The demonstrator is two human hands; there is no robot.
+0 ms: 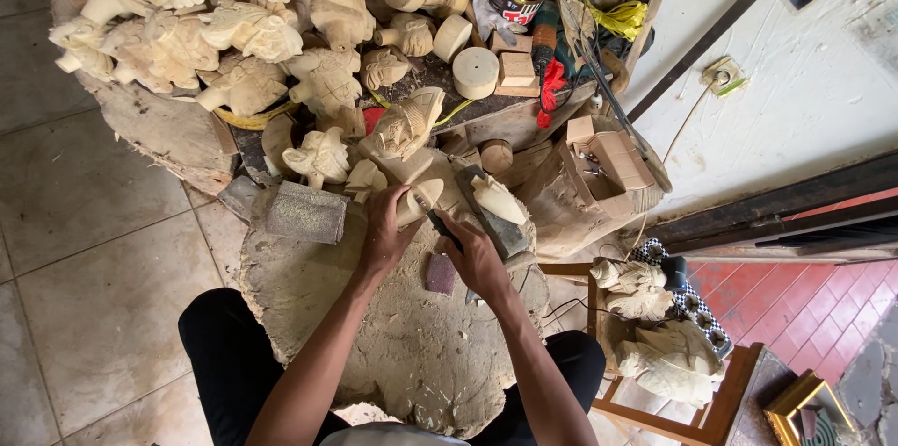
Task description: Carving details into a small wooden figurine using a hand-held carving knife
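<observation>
Everything here is placed against the big worn wooden block (412, 352) that fills the space in front of the person's knees. Off its far-left corner, a heap of pale carved figures (215, 25) is piled on a low board, well back from the hands. At the block's upper-left edge lies a grey rectangular mallet head (307, 212), flat on its side (its handle cannot be made out). Just right of that, on the block's far rim, the left hand (385, 226) is wrapped around a small pale wood carving (418, 198), fingers closed over its lower part so the piece is pinned against the block. The right hand (477, 254) sits beside it, a little nearer the person, closed around a dark-handled carving tool (443, 226) whose tip meets the carving held by the other hand. On the block's top, just on the person's side of the right hand, lies a small reddish-brown sanding block (440, 273). Past the right hand, on the block's far-right rim, another pale carving (498, 198) rests on a dark flat slab. Beyond the block's right side, a low wooden stool (720, 409) carries several more finished pale figures (669, 352), well apart from both hands
</observation>
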